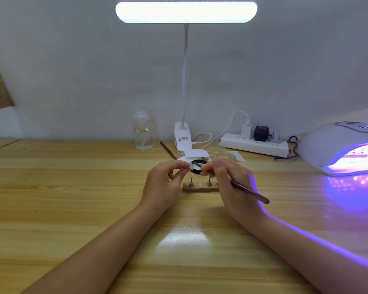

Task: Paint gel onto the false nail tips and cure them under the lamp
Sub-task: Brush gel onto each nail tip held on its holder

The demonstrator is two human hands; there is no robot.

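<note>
My left hand (164,181) pinches a small pale false nail tip (191,165) between thumb and forefinger, the other fingers curled loosely under. My right hand (232,183) grips a slim dark-red brush (250,193) like a pen, its handle end pointing back toward four o'clock; the bristle end is hidden by my fingertips, so I cannot tell whether it touches the tip. The tip sits at the centre of the light wooden table (72,187), held just above a small round black jar (197,166) whose contents I cannot make out.

Just toward six o'clock from the jar lies a short wooden holder block (200,188) carrying little metal stands; one stand (191,180) at its left end bears another pale nail tip.

At eleven o'clock stands a clear plastic pump bottle (142,130), holding clear liquid. At three o'clock the white domed curing lamp (340,147) glows violet inside, with what look like small stands in its mouth. A white power strip (255,145) lies at one o'clock, and a white clip-on desk lamp (186,12) shines at twelve.
</note>
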